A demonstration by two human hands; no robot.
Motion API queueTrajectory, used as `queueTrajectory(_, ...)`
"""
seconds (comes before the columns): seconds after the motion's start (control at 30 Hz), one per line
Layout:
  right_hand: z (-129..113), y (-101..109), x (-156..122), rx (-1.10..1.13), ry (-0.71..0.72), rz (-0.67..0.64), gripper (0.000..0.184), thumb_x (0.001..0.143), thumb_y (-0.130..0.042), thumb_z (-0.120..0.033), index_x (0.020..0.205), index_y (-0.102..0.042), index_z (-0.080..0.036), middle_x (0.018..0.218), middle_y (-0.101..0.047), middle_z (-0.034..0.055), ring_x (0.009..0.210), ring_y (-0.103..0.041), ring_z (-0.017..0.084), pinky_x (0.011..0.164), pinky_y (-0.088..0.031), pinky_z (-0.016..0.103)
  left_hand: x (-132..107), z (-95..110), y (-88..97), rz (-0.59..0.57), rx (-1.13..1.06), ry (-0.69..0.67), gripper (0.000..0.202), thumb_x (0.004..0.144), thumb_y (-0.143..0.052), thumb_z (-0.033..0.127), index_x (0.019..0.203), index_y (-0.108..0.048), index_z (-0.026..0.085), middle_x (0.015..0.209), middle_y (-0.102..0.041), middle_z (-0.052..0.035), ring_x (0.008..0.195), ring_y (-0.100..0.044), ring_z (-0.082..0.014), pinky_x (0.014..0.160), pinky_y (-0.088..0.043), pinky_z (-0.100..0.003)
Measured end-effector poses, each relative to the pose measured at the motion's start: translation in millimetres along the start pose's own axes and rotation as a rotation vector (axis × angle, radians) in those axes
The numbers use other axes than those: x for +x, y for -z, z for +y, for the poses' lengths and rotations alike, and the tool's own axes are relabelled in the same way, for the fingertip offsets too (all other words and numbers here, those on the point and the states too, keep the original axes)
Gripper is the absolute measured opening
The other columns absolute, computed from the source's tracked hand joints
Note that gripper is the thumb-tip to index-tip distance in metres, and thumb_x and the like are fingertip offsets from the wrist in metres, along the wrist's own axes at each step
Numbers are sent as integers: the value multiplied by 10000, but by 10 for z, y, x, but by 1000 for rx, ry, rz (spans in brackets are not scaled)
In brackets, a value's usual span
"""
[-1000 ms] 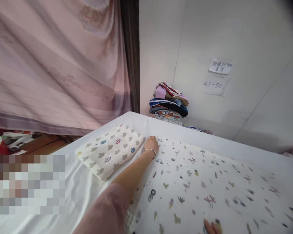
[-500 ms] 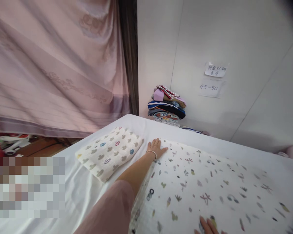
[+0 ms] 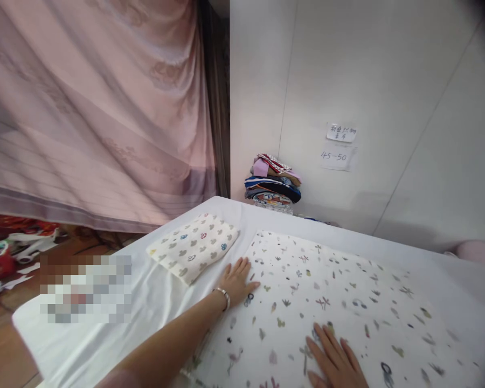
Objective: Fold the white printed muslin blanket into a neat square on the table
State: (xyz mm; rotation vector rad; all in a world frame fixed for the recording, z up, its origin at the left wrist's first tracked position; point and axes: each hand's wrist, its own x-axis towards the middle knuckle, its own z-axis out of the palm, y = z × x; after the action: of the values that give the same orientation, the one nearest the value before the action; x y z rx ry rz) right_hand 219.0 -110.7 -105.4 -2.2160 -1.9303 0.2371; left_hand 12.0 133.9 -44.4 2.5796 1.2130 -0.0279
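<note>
A white cloth printed with small plants and animals [image 3: 347, 302] lies spread flat on the white-sheeted table [image 3: 125, 334]. My left hand [image 3: 236, 279], with a bracelet on the wrist, rests open and flat on the cloth's left edge. Fingers stretched out, my right hand [image 3: 335, 361] lies flat on the cloth near its front. A folded white cloth with grey and coloured shapes [image 3: 194, 247] sits just left of the spread cloth, a short way beyond my left hand.
A pile of folded coloured clothes [image 3: 272, 180] stands in the corner behind the table. Two paper notes [image 3: 338, 144] hang on the white wall. Pink curtains [image 3: 97, 108] hang at the left, with toys [image 3: 12, 248] on the wooden floor below.
My left hand has slid back toward me along the cloth's left edge, from its far corner. My right hand has come further into view, flat on the cloth. The view has pulled back.
</note>
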Motion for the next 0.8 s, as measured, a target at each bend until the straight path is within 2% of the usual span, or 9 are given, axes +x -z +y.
queueTrajectory(0.07, -30, 120, -12, 17, 23, -48, 477, 873, -327, -549, 1322, -371, -394, 1429, -232, -57, 1312, -222, 299, 1053, -245, 529, 36, 23, 60, -17, -26, 21, 740, 816, -258, 608, 1400, -248, 154, 1490, -119, -52, 1371, -48, -220, 1098, -71, -448)
queueTrajectory(0.13, -78, 200, -42, 21, 26, -27, 491, 885, -298, -540, 1339, -358, -362, 1445, -202, -49, 1329, -181, 282, 1074, -201, 510, 42, 35, 115, 2, -53, 57, 712, 822, -262, 595, 1383, -284, 156, 1487, -148, -64, 1368, -79, -223, 1091, -112, -444)
queueTrajectory(0.2, -127, 239, -77, 27, 28, 4, 499, 889, -285, -540, 1344, -358, -348, 1451, -199, -49, 1336, -164, 266, 1086, -182, 489, -50, 13, 149, 55, -61, 105, 684, 826, -288, 568, 1365, -313, 148, 1481, -178, -85, 1360, -123, -232, 1080, -161, -428)
queueTrajectory(0.3, -174, 246, -116, 24, 22, 30, 506, 890, -269, -548, 1341, -368, -341, 1455, -202, -50, 1343, -146, 245, 1093, -167, 464, -382, -79, 154, 152, -25, 169, 574, 837, -340, 476, 1303, -396, 145, 1430, -304, -114, 1306, -265, -252, 1037, -253, -401)
queueTrajectory(0.4, -184, 234, -124, 27, 17, 44, 514, 892, -264, -545, 1340, -377, -322, 1457, -210, -39, 1347, -133, 234, 1096, -155, 451, -807, -173, 114, 215, 4, 220, 406, 849, -343, 373, 1152, -514, 164, 1231, -513, -120, 1143, -454, -251, 954, -340, -375)
queueTrajectory(0.47, -187, 242, -111, 30, 11, 38, 521, 893, -263, -540, 1343, -378, -305, 1458, -211, -28, 1349, -124, 231, 1098, -144, 446, -1048, -210, 73, 223, -13, 251, 343, 846, -345, 328, 1085, -536, 173, 1113, -564, -115, 1038, -521, -237, 893, -379, -356)
queueTrajectory(0.53, -205, 279, -96, 28, -4, 5, 535, 889, -266, -542, 1344, -384, -286, 1458, -212, -15, 1350, -118, 232, 1097, -134, 448, -1216, -228, 33, 221, -51, 290, 325, 839, -352, 315, 1078, -527, 182, 1095, -565, -110, 990, -549, -225, 851, -398, -343)
queueTrajectory(0.67, -305, 416, -110, 34, -55, -49, 552, 886, -262, -535, 1370, -332, -279, 1471, -144, -12, 1354, -76, 224, 1095, -105, 469, -1334, -247, 2, 180, -127, 389, 327, 806, -393, 378, 1037, -529, 191, 1052, -602, -106, 972, -568, -246, 810, -400, -347)
queueTrajectory(0.8, -409, 466, -205, 33, -20, -33, 570, 885, -231, -561, 1385, -287, -294, 1475, -103, -33, 1356, -52, 215, 1101, -55, 463, -1313, -256, 46, 157, -179, 434, 255, 751, -444, 419, 834, -535, 196, 894, -639, -88, 853, -588, -254, 690, -398, -329)
